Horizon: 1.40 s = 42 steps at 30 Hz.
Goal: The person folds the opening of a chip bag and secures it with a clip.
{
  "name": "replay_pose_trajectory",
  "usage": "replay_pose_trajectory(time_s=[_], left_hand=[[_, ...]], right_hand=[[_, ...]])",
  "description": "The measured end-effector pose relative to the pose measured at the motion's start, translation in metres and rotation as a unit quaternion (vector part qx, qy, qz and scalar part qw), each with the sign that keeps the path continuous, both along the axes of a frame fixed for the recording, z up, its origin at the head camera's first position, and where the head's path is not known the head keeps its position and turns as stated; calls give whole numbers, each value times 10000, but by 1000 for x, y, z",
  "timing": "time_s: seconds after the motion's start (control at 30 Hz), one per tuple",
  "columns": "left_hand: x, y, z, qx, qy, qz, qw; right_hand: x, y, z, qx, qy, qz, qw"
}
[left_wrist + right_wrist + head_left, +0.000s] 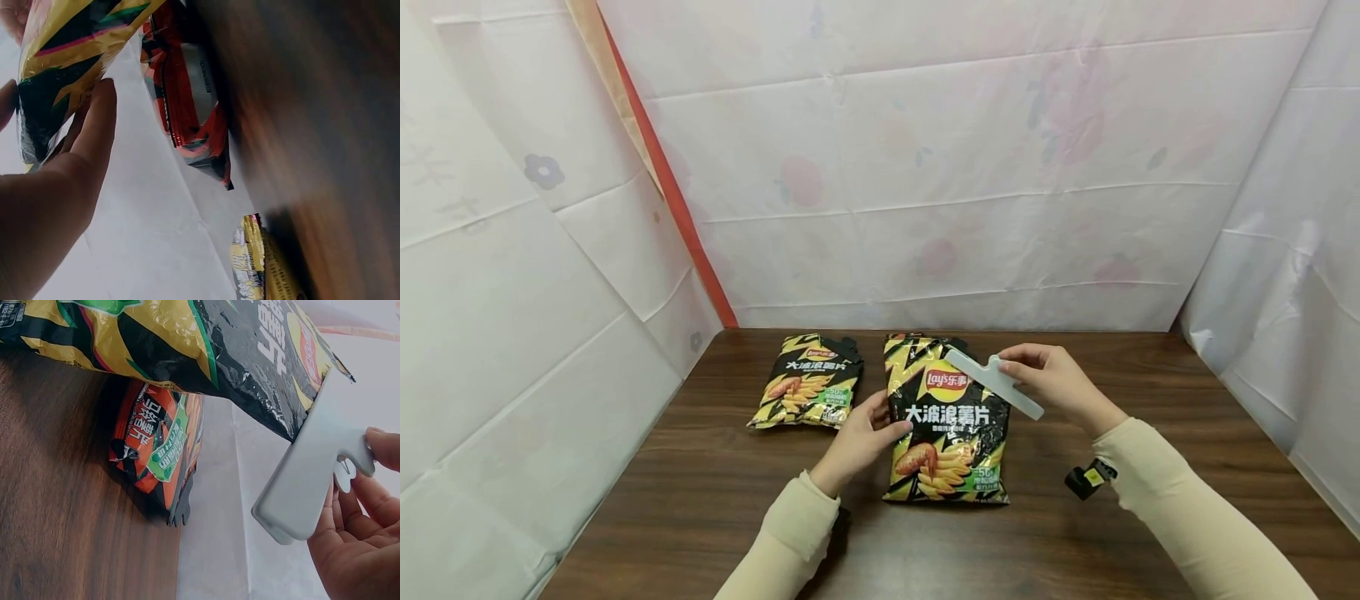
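**Chip bag, sealing clip and both hands on a wooden table**

Landmark item: large Lay's chip bag (946, 421), black and yellow, laid flat on the dark wooden table (1150, 517), top end pointed at the back wall.

Left hand (859, 439): placed against the left edge of the large bag, about halfway down. The thumb is laid on the bag's face and the fingers are curled at its side, so the edge appears lightly gripped; in the left wrist view the fingers (94, 134) are seen straight against the foil.

Right hand (1055, 379): held just right of the large bag's upper part. A grey plastic bag clip (994, 382) is pinched by its tab between thumb and fingers. The clip is tilted, its far end lying over the bag's upper right corner; contact with the foil is shown in the right wrist view (309, 481).

Small Lay's chip bag (807, 382): laid to the left of the large bag, apart from it, with a black clip (847, 344) at its top.

Surround: white sheeting (925, 167) hung behind and to both sides of the large bag.
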<state>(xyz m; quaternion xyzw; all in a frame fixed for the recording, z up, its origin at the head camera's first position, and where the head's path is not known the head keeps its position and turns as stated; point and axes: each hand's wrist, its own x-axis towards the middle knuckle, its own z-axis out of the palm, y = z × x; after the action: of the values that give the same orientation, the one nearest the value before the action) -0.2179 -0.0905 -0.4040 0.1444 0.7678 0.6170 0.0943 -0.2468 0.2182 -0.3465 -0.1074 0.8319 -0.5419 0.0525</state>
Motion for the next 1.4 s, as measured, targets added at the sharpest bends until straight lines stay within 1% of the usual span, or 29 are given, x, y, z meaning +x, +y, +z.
replay_pose_trajectory(time_s=[0.13,0.23,0.4,0.47,0.63,0.73,0.83,1.0,1.23,1.3,1.4], left_hand=[[2,-2,-4,-80,-56,-280,9996],[3,-4,-6,-147,-117,-399,9990],[5,-5,-8,-308,-81,-307,9990],[5,-4,-8,-256,-64,-309,9992],[4,-3,-9,78,-14,-520,9986],[4,-3,-11,136,6,-547,9984],[3,-2,-11,212,0,-547,9983],[4,-2,-11,317,12,-555,9980],[4,-3,-10,235,117,-601,9978],[4,-3,-10,235,126,-619,9977],[4,-3,-11,215,96,-602,9979]], right_hand=[[-2,0,-3,3,14,-11,10000],[-2,0,-4,-29,-23,-36,10000],[-3,0,-5,-117,-168,-63,9998],[-3,0,-5,-126,-225,-74,9996],[-4,2,-7,-169,-285,-86,9994],[-5,4,-9,-270,-263,-72,9993],[-6,7,-11,-472,-249,-81,9985],[-4,14,-14,-1059,-332,-64,9938],[3,26,-29,-1720,-519,133,9836],[7,27,-34,-1808,-644,102,9814],[16,25,-43,-1717,-905,-70,9810]])
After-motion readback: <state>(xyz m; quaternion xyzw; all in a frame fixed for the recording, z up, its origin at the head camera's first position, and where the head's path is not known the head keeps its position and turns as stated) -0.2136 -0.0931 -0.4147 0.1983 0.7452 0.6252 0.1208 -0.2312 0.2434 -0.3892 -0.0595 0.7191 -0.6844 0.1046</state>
